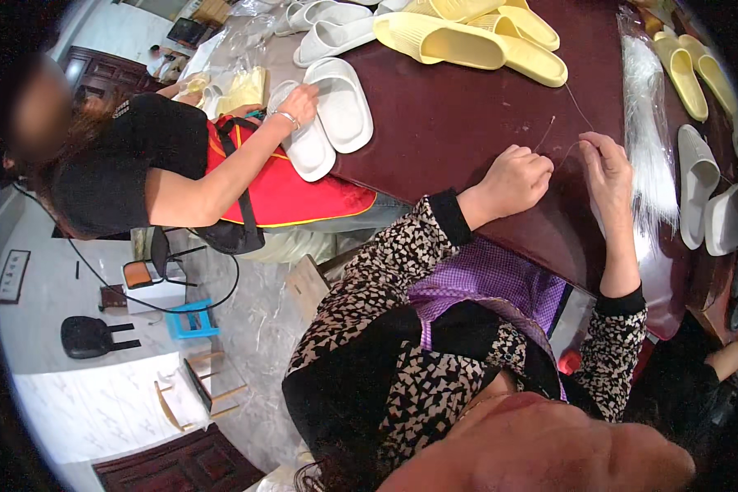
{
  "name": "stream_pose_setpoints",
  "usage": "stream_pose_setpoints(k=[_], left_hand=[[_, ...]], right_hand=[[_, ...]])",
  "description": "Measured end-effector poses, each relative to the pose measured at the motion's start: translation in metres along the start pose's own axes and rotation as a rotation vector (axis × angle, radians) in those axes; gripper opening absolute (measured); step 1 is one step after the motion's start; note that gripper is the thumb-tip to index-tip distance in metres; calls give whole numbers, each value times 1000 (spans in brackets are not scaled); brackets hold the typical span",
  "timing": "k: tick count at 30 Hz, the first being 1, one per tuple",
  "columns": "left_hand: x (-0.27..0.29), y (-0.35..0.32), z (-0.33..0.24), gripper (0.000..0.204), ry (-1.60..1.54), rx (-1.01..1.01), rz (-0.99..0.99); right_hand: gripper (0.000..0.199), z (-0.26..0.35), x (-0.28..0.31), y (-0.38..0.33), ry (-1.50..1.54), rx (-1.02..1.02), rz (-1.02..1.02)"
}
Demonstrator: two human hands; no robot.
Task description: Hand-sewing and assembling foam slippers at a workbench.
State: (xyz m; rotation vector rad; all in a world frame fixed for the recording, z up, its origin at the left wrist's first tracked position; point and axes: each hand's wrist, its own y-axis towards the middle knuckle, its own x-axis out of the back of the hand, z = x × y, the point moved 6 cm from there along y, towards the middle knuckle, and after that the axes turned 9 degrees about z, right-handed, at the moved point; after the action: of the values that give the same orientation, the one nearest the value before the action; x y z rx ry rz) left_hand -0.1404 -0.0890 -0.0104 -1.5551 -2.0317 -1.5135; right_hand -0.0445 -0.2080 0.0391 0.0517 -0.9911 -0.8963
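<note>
My left hand (517, 176) rests on the dark red table (451, 123), its fingers curled shut around the end of a thin clear string (567, 149). My right hand (608, 174) pinches the same string between thumb and fingertips just to the right. The string runs up across the table toward the yellow slippers (476, 37). A bundle of clear plastic strands (648, 131) lies beside my right hand.
A person in a black top and red apron sits at my left, one hand (297, 105) on a pair of white slippers (328, 115). More white slippers (709, 201) and yellow slippers (693, 74) lie at the right. A blue stool (190, 318) stands on the marble floor.
</note>
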Motion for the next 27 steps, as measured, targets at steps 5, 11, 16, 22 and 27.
stream_pose_setpoints(k=[5, 11, 16, 22, 27], left_hand=[[0, -1, 0, 5, -4, 4, 28], [-1, -1, -2, 4, 4, 22, 41], [-6, -1, -2, 3, -9, 19, 17], [-2, -3, -5, 3, -7, 15, 19], [0, 0, -6, 3, -20, -19, 17]], right_hand=[[11, -1, -2, 0, -30, 28, 3], [11, -6, -2, 0, -6, 14, -11], [11, -9, 1, -2, 19, -15, -6], [10, -8, -2, -1, 25, 0, 2], [9, -10, -4, 1, 27, 48, 10]])
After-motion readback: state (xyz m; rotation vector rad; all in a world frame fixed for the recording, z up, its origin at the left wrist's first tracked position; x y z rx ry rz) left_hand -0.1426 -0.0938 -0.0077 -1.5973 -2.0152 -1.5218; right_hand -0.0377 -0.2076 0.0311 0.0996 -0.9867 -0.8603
